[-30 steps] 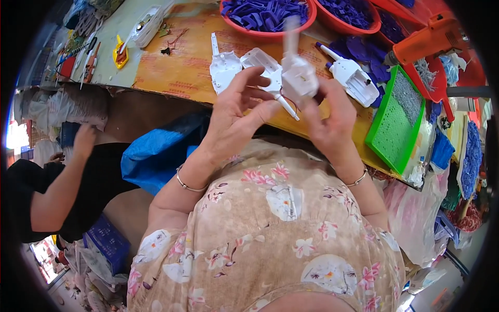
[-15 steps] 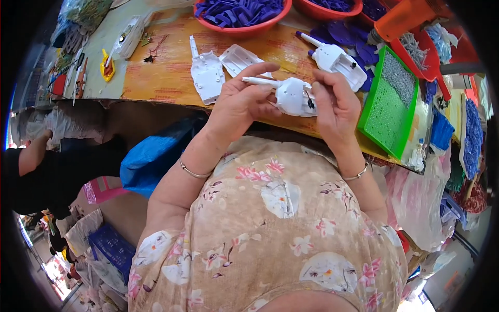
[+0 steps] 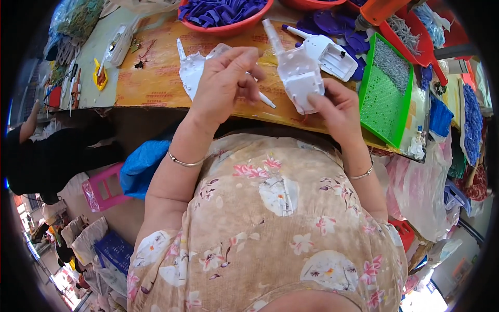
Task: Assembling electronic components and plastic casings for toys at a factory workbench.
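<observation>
My right hand (image 3: 338, 106) pinches the lower end of a white plastic shell half (image 3: 300, 78), its hollow side showing and its narrow neck pointing up. My left hand (image 3: 226, 78) hovers over the table with fingers loosely bent and apart, and nothing shows in it. Behind it lie white shell pieces (image 3: 191, 73), partly covered by the hand. A thin white neck (image 3: 267, 100) sticks out to its right; what it joins is hidden. Beyond my right hand rests another white shell (image 3: 332, 56), with a purple-tipped neck and a small black part in it.
A red bowl (image 3: 228, 27) of purple parts stands at the back. On the right are loose purple pieces (image 3: 353, 37), a green tray (image 3: 405, 112) of small metal parts and an orange tool (image 3: 379, 11). Screwdrivers (image 3: 77, 89) lie far left. A person in black (image 3: 57, 153) is beyond.
The white shell has turned to show its hollow side, neck up, in my right hand alone. My left hand has let go and moved left. The view has shifted slightly.
</observation>
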A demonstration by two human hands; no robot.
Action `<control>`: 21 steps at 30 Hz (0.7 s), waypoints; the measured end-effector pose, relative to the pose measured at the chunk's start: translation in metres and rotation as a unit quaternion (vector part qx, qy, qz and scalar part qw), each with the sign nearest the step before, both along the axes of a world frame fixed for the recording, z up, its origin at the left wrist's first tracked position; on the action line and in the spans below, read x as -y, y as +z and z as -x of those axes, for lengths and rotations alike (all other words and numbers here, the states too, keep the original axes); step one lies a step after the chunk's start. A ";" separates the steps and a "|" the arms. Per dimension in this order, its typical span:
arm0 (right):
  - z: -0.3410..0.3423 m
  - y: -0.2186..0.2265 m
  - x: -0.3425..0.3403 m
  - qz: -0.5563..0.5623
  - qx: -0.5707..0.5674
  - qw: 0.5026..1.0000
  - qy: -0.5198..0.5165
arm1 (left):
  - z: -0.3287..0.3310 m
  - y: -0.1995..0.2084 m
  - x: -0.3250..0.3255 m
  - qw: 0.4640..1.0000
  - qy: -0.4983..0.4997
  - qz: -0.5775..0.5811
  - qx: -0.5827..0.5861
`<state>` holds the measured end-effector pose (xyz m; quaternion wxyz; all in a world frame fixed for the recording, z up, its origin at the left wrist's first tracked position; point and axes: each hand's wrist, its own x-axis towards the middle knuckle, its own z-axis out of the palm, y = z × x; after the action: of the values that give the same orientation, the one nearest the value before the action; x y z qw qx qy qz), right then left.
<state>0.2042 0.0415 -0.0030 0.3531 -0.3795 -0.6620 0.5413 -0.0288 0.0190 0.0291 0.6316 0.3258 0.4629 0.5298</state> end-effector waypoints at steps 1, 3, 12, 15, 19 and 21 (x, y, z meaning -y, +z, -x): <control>-0.001 0.001 -0.003 0.115 -0.089 0.989 -0.005 | 0.003 -0.001 -0.001 1.000 0.003 -0.007 -0.017; 0.001 -0.002 -0.006 0.229 -0.190 0.955 -0.003 | -0.001 -0.002 0.002 0.998 -0.005 -0.009 -0.069; 0.031 0.011 0.005 -0.257 0.090 0.961 0.044 | -0.036 -0.009 0.015 0.997 -0.016 -0.055 -0.057; 0.030 0.023 0.009 -0.112 0.043 0.989 0.085 | -0.034 -0.018 0.015 0.998 -0.011 -0.063 0.005; 0.017 0.015 0.008 0.061 -0.036 0.989 0.129 | -0.032 -0.020 0.020 0.997 -0.044 -0.070 0.010; 0.018 0.012 0.007 0.126 -0.129 0.972 0.150 | -0.029 -0.020 0.022 0.997 -0.050 -0.055 0.034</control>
<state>0.1859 0.0342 0.0093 0.2997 -0.2448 -0.5865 0.7115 0.0000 -0.0028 0.0090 0.6538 0.3641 0.3948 0.5330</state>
